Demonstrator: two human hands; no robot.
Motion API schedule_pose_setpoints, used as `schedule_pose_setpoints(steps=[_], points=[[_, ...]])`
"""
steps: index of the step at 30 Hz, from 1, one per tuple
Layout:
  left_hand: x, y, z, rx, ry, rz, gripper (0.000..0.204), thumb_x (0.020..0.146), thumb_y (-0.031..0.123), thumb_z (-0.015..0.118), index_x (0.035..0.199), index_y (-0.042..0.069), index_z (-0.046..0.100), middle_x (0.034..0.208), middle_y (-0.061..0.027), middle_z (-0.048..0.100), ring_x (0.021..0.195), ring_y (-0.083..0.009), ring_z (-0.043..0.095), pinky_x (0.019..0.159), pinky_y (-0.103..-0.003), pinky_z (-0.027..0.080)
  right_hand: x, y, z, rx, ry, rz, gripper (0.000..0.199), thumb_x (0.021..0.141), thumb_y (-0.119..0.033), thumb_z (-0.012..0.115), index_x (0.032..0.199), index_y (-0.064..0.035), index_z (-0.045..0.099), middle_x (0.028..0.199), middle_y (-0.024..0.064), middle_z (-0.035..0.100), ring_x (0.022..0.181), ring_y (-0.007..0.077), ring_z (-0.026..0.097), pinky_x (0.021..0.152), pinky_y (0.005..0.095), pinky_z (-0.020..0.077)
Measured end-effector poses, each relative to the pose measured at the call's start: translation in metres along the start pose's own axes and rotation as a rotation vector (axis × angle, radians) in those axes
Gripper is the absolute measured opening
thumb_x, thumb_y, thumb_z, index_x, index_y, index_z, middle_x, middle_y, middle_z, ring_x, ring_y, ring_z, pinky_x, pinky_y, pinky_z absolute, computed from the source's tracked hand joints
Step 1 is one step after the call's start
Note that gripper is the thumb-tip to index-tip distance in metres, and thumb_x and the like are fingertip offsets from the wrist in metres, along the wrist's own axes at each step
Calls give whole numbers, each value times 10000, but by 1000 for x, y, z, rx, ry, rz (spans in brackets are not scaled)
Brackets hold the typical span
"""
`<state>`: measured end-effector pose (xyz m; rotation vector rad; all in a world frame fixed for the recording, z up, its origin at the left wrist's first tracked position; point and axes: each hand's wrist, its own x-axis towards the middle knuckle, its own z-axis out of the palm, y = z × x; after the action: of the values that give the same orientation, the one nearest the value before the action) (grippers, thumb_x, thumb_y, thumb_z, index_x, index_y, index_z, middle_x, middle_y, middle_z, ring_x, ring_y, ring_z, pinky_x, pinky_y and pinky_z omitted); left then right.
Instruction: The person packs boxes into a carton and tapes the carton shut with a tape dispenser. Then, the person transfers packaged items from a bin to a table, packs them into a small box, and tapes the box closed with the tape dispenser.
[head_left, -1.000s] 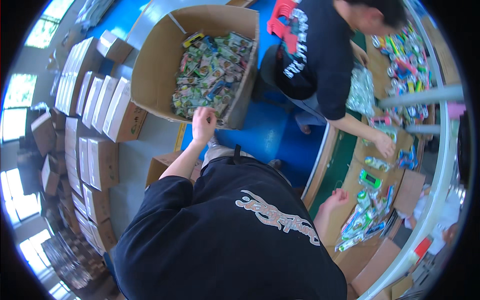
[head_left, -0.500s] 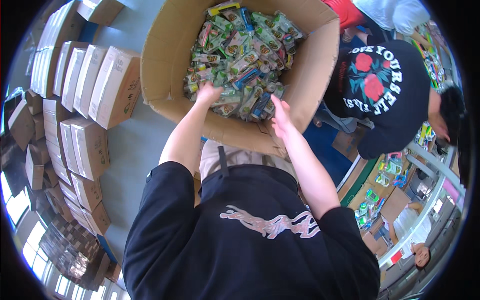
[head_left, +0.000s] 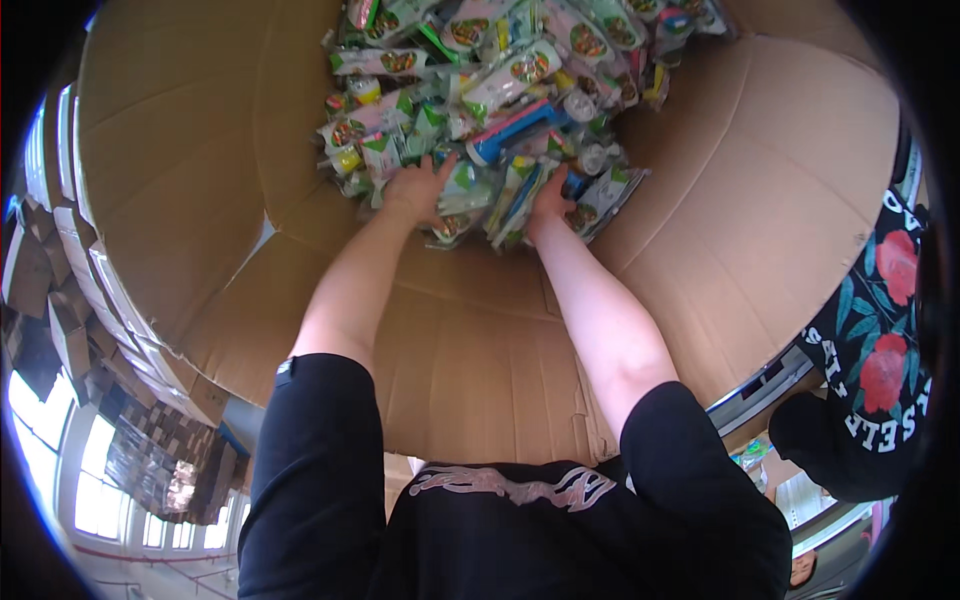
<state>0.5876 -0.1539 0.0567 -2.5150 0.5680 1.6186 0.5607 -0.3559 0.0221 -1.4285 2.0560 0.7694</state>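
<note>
Left hand [head_left: 415,188], right hand [head_left: 548,205]: fingertips buried among packets [head_left: 500,90].

Packets [head_left: 500,90] in box [head_left: 180,170]

The tall cardboard box [head_left: 700,250] walls in the reach on the left, right and near side, so entry is only from above over its near wall. Inside, the heap of sealed packets [head_left: 500,90] fills the bottom; bare cardboard shows only along the walls. A neighbouring person's dark sleeve [head_left: 870,350] crowds the right outside.
</note>
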Motion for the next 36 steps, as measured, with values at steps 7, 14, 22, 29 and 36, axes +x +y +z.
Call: schedule_pose_setpoints(steps=[7,14,22,29,36], points=[[14,-53,3,-627,177,112,882,631,234,789,1429,241,413,1172,-177,640,1017,-307,649,904,-393,507,54,39,-14,581,-518,-387,792,913,-713,383,1370,-67,411,1469,179,385,1316,318,413,1084,405,311],[21,-46,4,-1388,252,-85,1055,691,304,810,1519,40,213,1503,-184,359,1384,-295,361,1130,-378,306,47,30,11,683,-945,-446,736,1001,-603,346,1483,-48,321,1466,65,403,1328,212,388,1119,331,256],[27,9,-2,-1069,229,-332,1403,543,530,891,1558,87,30,1568,-258,132,1446,-382,203,1163,-474,253,72,40,31,471,-988,-378,863,960,-675,345,1542,-56,196,1572,104,241,1428,246,252,1143,357,215],[12,33,30,-1061,382,-227,1463,440,583,911,1566,153,84,1563,-330,-40,1473,-421,123,1153,-486,276,50,47,25,213,-1014,-536,894,908,-755,353,1550,-154,189,1583,67,207,1438,245,221,1152,414,216],[1,47,11,-1348,296,-122,1283,563,422,929,1509,2,171,1414,-200,459,1309,-309,463,1102,-387,360,61,60,20,469,-1280,-257,882,924,-718,370,1546,-114,205,1517,98,358,1366,254,380,1107,392,320]])
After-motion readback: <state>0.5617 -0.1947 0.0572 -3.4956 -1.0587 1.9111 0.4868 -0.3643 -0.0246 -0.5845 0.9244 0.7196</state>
